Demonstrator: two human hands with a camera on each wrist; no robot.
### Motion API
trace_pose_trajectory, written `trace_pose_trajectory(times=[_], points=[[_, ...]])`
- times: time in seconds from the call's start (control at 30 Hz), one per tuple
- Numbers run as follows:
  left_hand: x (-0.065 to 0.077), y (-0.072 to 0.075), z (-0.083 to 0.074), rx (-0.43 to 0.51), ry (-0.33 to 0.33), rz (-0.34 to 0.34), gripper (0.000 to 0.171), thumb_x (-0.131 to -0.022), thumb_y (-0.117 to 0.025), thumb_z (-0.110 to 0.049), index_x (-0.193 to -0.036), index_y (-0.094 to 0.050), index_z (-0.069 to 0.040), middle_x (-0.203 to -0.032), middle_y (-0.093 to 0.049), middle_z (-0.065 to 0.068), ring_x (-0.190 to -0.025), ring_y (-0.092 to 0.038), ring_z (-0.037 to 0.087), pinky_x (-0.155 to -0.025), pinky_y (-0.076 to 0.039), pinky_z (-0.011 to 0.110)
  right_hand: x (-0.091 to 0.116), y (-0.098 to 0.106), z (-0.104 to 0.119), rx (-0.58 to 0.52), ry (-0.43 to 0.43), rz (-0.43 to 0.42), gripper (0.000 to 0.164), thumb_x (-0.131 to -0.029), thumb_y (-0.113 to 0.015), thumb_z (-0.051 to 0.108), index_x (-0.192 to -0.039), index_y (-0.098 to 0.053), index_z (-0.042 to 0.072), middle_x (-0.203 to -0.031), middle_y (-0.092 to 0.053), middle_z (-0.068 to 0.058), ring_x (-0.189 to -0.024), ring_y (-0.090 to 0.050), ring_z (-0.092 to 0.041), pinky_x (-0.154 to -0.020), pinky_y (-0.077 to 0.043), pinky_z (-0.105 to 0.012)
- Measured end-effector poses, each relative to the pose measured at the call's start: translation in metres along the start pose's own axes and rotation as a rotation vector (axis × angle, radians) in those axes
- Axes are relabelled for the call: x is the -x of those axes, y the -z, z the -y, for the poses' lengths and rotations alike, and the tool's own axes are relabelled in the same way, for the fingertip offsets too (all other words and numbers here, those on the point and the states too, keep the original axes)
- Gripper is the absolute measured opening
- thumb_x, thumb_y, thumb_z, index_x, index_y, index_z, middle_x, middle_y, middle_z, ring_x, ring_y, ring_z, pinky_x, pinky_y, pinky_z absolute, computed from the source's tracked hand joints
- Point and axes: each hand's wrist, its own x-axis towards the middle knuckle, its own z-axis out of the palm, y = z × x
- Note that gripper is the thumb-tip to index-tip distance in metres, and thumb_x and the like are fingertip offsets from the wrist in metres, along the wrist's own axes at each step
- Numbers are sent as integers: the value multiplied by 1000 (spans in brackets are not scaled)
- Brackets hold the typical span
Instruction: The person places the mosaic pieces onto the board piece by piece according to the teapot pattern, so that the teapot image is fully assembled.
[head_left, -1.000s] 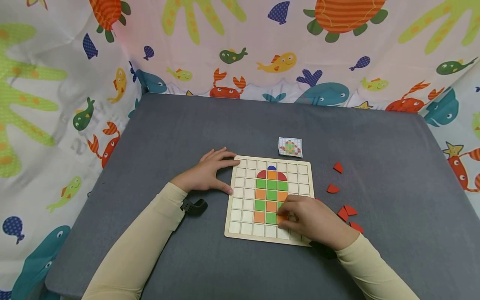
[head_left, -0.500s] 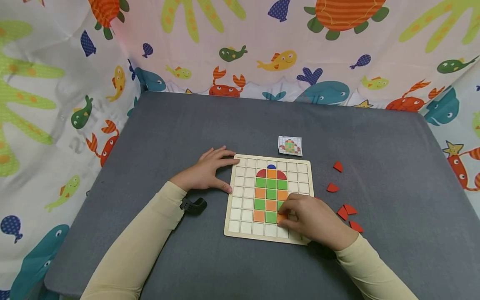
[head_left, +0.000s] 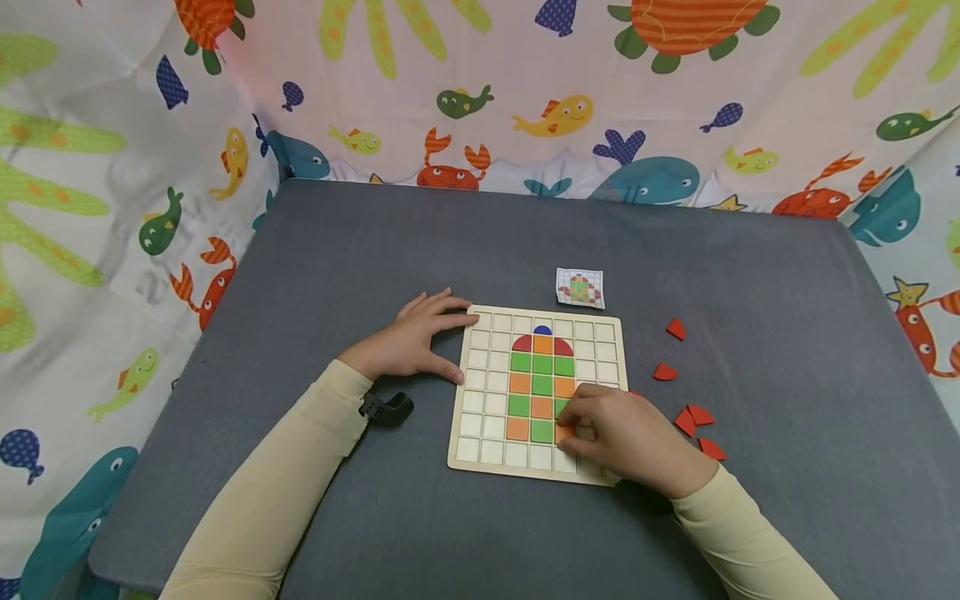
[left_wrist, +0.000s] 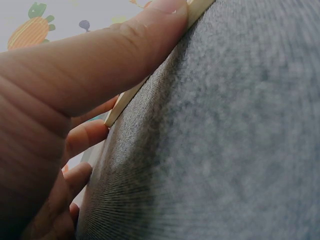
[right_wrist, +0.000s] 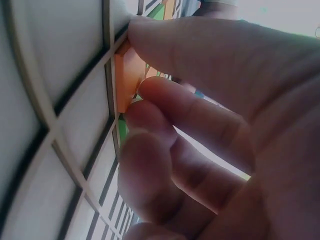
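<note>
A wooden grid board (head_left: 471, 426) lies on the table, partly filled with green, orange, dark red and blue tiles. My left hand (head_left: 408, 342) is spread at its left edge, thumb and a finger touching the rim; the left wrist view shows the thumb (left_wrist: 120, 55) against the wooden edge. Over the lower right of the grid, my right hand (head_left: 633, 433) pinches an orange square tile (right_wrist: 129, 77) between thumb and fingers. That tile sits at its cell, its edge standing a little above the grid lines in the right wrist view. Cells under the right hand are hidden.
Several red quarter-round tiles (head_left: 664, 372) lie on the grey table (head_left: 420, 242) right of the board. A small printed pattern card (head_left: 580, 288) lies behind it. A curtain (head_left: 510, 50) with sea animals hangs around the table. A black wrist device (head_left: 387, 409) is on the left wrist.
Both hands keep their places at the board, and the right fingers stay on the orange tile. The whole head view has shifted slightly upward.
</note>
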Motion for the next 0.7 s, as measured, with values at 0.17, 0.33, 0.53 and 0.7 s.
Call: trace_pose_trajectory(times=[0.17, 0.33, 0.53, 0.7], points=[[-2, 0, 1, -5, -1, -2, 99, -76, -93, -51, -159, -50, -21, -168, -34, 4, -164, -7, 27, -131, 5, 51, 0, 1, -1, -16, -13, 13, 14, -83, -91, 23, -89, -79, 26, -89, -64, 17, -78, -59, -1, -67, -52, -23], [-2, 0, 0, -2, -8, 2, 99, -76, -93, -52, -159, -50, -21, -168, -34, 4, -164, -7, 27, -131, 5, 51, 1, 5, -8, -73, -6, -7, 15, -83, -92, 30, -89, -79, 27, -87, -64, 19, -77, -58, -1, -67, -52, -23], [-3, 0, 1, -5, 0, -1, 100, -75, -93, -52, -160, -49, -22, -168, -34, 3, -164, -7, 26, -131, 5, 51, 7, 21, -30, -78, -114, -128, 8, -91, -86, 23, -93, -79, 21, -89, -66, 12, -68, -51, -3, -59, -47, -23], [-1, -1, 2, -6, 6, -4, 101, -74, -93, -52, -160, -49, -22, -168, -34, 3, -164, -7, 26, -131, 4, 52, 17, 37, -55, 0, -298, -200, 13, -92, -84, 17, -103, -80, 11, -97, -68, -1, -70, -53, -12, -59, -47, -30]])
